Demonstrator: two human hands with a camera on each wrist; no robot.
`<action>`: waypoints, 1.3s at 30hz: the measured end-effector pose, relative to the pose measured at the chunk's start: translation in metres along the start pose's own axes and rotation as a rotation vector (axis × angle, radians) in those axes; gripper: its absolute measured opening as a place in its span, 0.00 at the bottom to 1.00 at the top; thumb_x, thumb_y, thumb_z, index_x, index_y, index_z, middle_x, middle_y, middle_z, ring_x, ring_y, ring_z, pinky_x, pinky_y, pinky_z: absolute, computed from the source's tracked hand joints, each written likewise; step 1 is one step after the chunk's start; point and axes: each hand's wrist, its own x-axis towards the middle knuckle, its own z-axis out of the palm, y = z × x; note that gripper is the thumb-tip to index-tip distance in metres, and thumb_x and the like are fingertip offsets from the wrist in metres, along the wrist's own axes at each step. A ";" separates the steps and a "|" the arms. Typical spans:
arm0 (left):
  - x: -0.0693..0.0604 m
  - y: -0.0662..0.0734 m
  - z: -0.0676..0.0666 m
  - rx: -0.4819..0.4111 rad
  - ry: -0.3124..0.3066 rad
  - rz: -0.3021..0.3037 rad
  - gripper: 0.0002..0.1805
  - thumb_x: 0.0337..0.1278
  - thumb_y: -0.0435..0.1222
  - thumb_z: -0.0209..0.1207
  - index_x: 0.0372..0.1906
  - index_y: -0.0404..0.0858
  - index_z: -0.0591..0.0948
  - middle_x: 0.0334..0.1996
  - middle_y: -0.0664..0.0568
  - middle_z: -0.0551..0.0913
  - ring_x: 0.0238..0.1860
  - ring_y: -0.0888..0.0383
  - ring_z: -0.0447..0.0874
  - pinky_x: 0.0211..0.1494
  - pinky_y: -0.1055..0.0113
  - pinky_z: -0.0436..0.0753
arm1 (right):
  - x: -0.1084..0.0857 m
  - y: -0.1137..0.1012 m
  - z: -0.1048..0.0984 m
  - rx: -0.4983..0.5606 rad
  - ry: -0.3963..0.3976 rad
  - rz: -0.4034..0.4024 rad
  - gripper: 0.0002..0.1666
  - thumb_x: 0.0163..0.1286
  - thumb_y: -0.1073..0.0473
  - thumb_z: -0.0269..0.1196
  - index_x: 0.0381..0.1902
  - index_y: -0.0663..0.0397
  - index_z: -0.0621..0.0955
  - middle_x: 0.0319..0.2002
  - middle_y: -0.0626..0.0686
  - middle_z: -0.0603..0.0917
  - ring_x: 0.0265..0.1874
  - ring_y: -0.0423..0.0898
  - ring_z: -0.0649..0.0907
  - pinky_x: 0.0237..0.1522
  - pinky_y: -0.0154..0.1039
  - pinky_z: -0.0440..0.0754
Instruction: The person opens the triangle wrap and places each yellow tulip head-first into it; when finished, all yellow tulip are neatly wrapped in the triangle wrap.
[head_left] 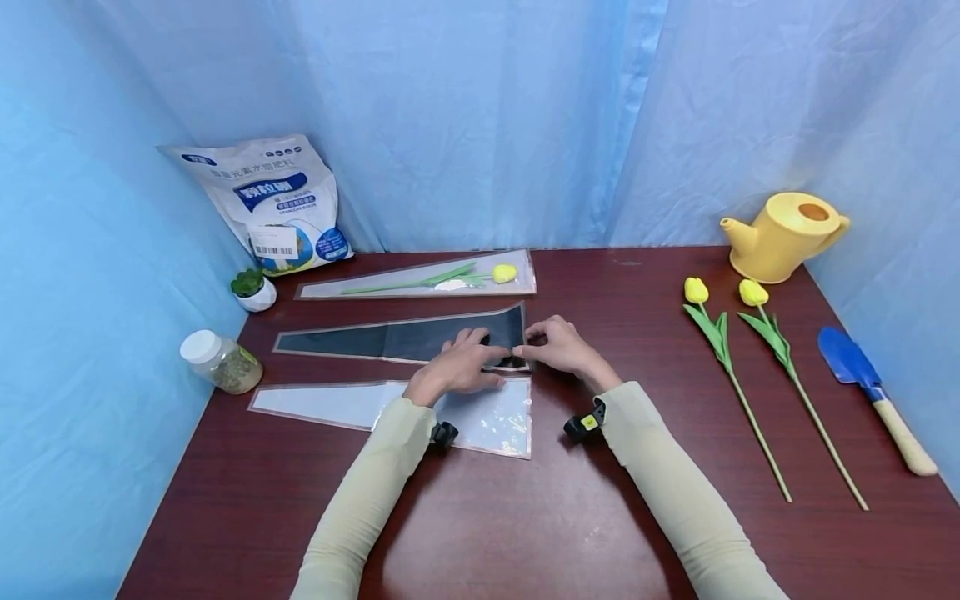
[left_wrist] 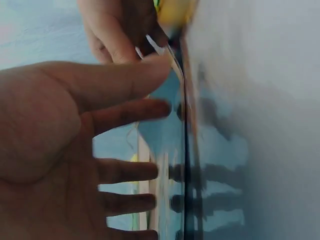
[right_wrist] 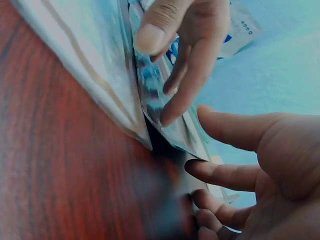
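Observation:
A black tapered flower sleeve (head_left: 435,337) with a pale border lies flat in the middle of the table. My left hand (head_left: 467,362) is over its wide end with fingers extended; in the left wrist view, the fingertips (left_wrist: 150,170) reach the shiny film. At the sleeve's right edge is my right hand (head_left: 558,343). Its index finger (right_wrist: 220,175) meets the slightly raised edge in the right wrist view, while the thumb (right_wrist: 225,130) stays apart from it. Nearer to me lies a white sleeve (head_left: 487,417), partly under my left forearm.
Behind, a clear-fronted sleeve (head_left: 352,287) contains a yellow tulip (head_left: 504,272). Two more tulips (head_left: 696,290) (head_left: 753,292), a blue trowel (head_left: 847,354) and a yellow watering can (head_left: 780,237) are at right. A fertilizer bag (head_left: 277,208), potted plant (head_left: 257,293) and jar (head_left: 225,362) stand left.

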 end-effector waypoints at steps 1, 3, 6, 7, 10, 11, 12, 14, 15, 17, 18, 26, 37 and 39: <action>0.001 0.001 0.000 -0.028 0.032 -0.002 0.28 0.70 0.46 0.58 0.72 0.50 0.71 0.78 0.42 0.57 0.78 0.40 0.54 0.75 0.36 0.60 | 0.001 0.000 0.000 0.021 -0.013 -0.006 0.27 0.70 0.50 0.65 0.59 0.64 0.81 0.60 0.65 0.76 0.60 0.59 0.74 0.61 0.52 0.74; 0.006 0.004 0.001 -0.113 0.118 -0.005 0.26 0.72 0.41 0.55 0.71 0.44 0.72 0.74 0.39 0.64 0.74 0.40 0.62 0.73 0.41 0.67 | 0.002 0.001 -0.001 0.049 -0.027 -0.016 0.28 0.71 0.52 0.63 0.61 0.66 0.78 0.61 0.67 0.76 0.59 0.60 0.78 0.60 0.53 0.78; 0.015 0.009 0.003 -0.299 0.245 -0.022 0.24 0.71 0.32 0.50 0.69 0.37 0.72 0.65 0.37 0.73 0.63 0.42 0.73 0.63 0.48 0.75 | 0.004 0.001 -0.001 0.090 -0.035 -0.012 0.29 0.71 0.53 0.63 0.63 0.67 0.77 0.60 0.66 0.80 0.56 0.58 0.82 0.57 0.50 0.80; 0.018 0.011 0.005 -0.362 0.281 -0.035 0.24 0.69 0.30 0.48 0.68 0.36 0.73 0.62 0.37 0.75 0.59 0.43 0.76 0.60 0.50 0.77 | 0.005 0.001 -0.001 0.108 -0.039 0.000 0.30 0.70 0.53 0.64 0.63 0.67 0.76 0.59 0.66 0.81 0.55 0.58 0.83 0.56 0.49 0.81; 0.027 0.013 0.010 -0.527 0.348 -0.104 0.25 0.65 0.27 0.45 0.66 0.36 0.74 0.54 0.39 0.80 0.50 0.47 0.80 0.51 0.56 0.78 | 0.005 0.000 -0.002 0.165 -0.047 0.035 0.32 0.69 0.54 0.64 0.66 0.66 0.74 0.59 0.65 0.81 0.52 0.55 0.83 0.53 0.43 0.80; 0.030 0.013 0.012 -0.573 0.357 -0.129 0.25 0.64 0.27 0.44 0.66 0.37 0.74 0.51 0.40 0.81 0.47 0.48 0.81 0.48 0.58 0.79 | 0.005 0.000 -0.002 0.193 -0.053 0.045 0.33 0.69 0.55 0.64 0.67 0.66 0.72 0.59 0.66 0.80 0.51 0.54 0.83 0.51 0.42 0.81; 0.032 0.013 0.013 -0.614 0.366 -0.151 0.25 0.65 0.27 0.44 0.66 0.37 0.74 0.49 0.41 0.82 0.44 0.50 0.82 0.46 0.60 0.79 | 0.005 0.000 -0.002 0.218 -0.060 0.054 0.34 0.70 0.55 0.64 0.68 0.66 0.71 0.59 0.66 0.80 0.50 0.53 0.83 0.49 0.41 0.81; 0.035 0.012 0.016 -0.695 0.366 -0.192 0.24 0.67 0.28 0.44 0.66 0.38 0.73 0.47 0.42 0.83 0.38 0.52 0.82 0.41 0.63 0.79 | 0.005 -0.001 -0.001 0.276 -0.073 0.069 0.34 0.72 0.54 0.61 0.70 0.66 0.69 0.59 0.66 0.80 0.48 0.52 0.83 0.47 0.39 0.83; 0.037 0.012 0.018 -0.723 0.365 -0.206 0.23 0.68 0.29 0.45 0.66 0.38 0.73 0.46 0.42 0.83 0.36 0.53 0.82 0.39 0.65 0.80 | 0.005 -0.001 -0.001 0.310 -0.077 0.078 0.34 0.74 0.53 0.59 0.71 0.66 0.68 0.58 0.67 0.79 0.47 0.51 0.83 0.45 0.39 0.84; 0.038 0.011 0.019 -0.761 0.367 -0.224 0.22 0.69 0.29 0.46 0.65 0.38 0.74 0.45 0.41 0.83 0.33 0.54 0.82 0.36 0.66 0.81 | 0.005 -0.001 0.000 0.385 -0.084 0.102 0.34 0.78 0.49 0.54 0.72 0.64 0.67 0.59 0.67 0.78 0.45 0.50 0.83 0.42 0.39 0.86; 0.039 0.010 0.019 -0.773 0.371 -0.229 0.21 0.69 0.30 0.46 0.64 0.37 0.74 0.45 0.41 0.83 0.33 0.55 0.82 0.35 0.66 0.82 | 0.005 -0.001 0.000 0.421 -0.085 0.114 0.34 0.79 0.46 0.52 0.72 0.63 0.67 0.59 0.66 0.78 0.45 0.49 0.84 0.42 0.40 0.87; 0.043 0.009 0.019 -0.838 0.398 -0.248 0.15 0.66 0.33 0.52 0.54 0.35 0.79 0.40 0.41 0.84 0.32 0.56 0.83 0.33 0.66 0.85 | 0.007 -0.002 0.003 0.596 -0.110 0.101 0.46 0.78 0.30 0.36 0.74 0.61 0.65 0.66 0.70 0.74 0.40 0.45 0.87 0.35 0.40 0.87; 0.043 0.006 0.021 -0.852 0.466 -0.237 0.10 0.64 0.38 0.59 0.41 0.35 0.83 0.31 0.44 0.84 0.24 0.60 0.82 0.30 0.68 0.85 | 0.004 -0.010 0.004 0.634 -0.120 0.069 0.47 0.77 0.29 0.34 0.75 0.58 0.64 0.69 0.66 0.72 0.44 0.49 0.88 0.39 0.43 0.89; 0.043 0.006 0.020 -0.826 0.489 -0.249 0.08 0.63 0.35 0.57 0.38 0.35 0.83 0.29 0.46 0.84 0.23 0.60 0.81 0.29 0.70 0.83 | 0.005 -0.010 0.004 0.640 -0.119 0.069 0.47 0.76 0.29 0.35 0.75 0.58 0.65 0.69 0.66 0.71 0.44 0.48 0.88 0.39 0.43 0.89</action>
